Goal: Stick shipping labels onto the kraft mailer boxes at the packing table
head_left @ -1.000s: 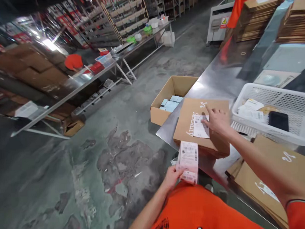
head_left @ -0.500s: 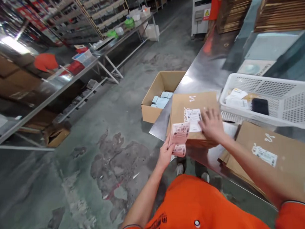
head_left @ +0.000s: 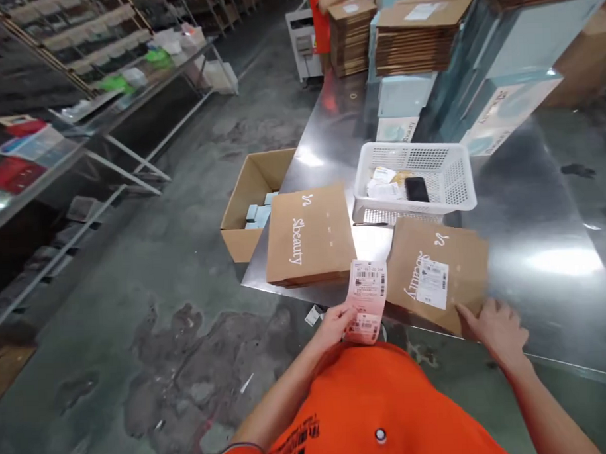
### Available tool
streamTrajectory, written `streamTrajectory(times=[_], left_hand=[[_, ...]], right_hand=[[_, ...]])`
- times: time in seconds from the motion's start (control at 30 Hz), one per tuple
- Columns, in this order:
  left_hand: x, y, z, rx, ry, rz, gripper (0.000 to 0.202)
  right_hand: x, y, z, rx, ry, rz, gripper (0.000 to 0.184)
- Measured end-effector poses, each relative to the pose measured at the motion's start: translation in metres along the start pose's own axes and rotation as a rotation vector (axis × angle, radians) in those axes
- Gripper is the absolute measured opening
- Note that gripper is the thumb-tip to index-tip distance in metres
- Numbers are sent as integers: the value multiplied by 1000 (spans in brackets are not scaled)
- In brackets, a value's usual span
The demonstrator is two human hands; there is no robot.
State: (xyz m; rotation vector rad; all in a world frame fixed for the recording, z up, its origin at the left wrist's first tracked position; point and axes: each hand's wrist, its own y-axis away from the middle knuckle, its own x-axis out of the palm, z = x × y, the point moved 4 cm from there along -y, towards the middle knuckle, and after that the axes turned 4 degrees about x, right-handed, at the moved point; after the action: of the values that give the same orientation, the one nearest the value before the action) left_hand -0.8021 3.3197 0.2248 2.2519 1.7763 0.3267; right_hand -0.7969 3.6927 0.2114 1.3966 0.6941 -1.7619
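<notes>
L hand (head_left: 336,324) has the printed label strip (head_left: 369,287) pinched, thumb on the front face, other fingers tucked behind; strip hangs just off the table (head_left: 526,226)'s near edge, between the two cardboard piles. R hand (head_left: 498,329) is at the near right corner of the right cardboard pile (head_left: 463,258): thumb out over the edge, other fingers loosely bunched, a bit apart from the thumb. Can't tell if they're pinching the board.

Handling-wise, IMO: grip board by the edge, thumb clear of the white label (head_left: 433,284) (corners probably lift if rubbed). Hold strip flat, not creased, else barcodes may not scan. Pile looks a bit skewed, so squaring it would likely help.

Text: "beauty" in white script on right pile, approx half under the label, w/ a squiggle logo farther up; first char unclear. Same wording on left cardboard pile (head_left: 308,237), no label on its top. Strip has barcodes + tiny print, too small to read. Pale blue box (head_left: 396,130) beyond the white basket (head_left: 469,181) has lettering too, not legible. Shirt (head_left: 388,396) print: unreadable.
</notes>
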Motion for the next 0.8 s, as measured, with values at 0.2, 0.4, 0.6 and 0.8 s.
streamTrajectory(times=[0.2,0.4,0.6,0.8], left_hand=[[12,10,-17,14,-17,50,48],[-24,33,-27,62,36,-53,42],[-65,52,-40,120,188,-147,61],[-89,41,-75,199,184,-524,35]], right_hand=[[-45,11,156,-620,-703,500,67],[-40,30,265,-867,-797,660,52],[-24,65,310,-896,-766,1069,43],[-25,100,328,-1051,-693,861,34]])
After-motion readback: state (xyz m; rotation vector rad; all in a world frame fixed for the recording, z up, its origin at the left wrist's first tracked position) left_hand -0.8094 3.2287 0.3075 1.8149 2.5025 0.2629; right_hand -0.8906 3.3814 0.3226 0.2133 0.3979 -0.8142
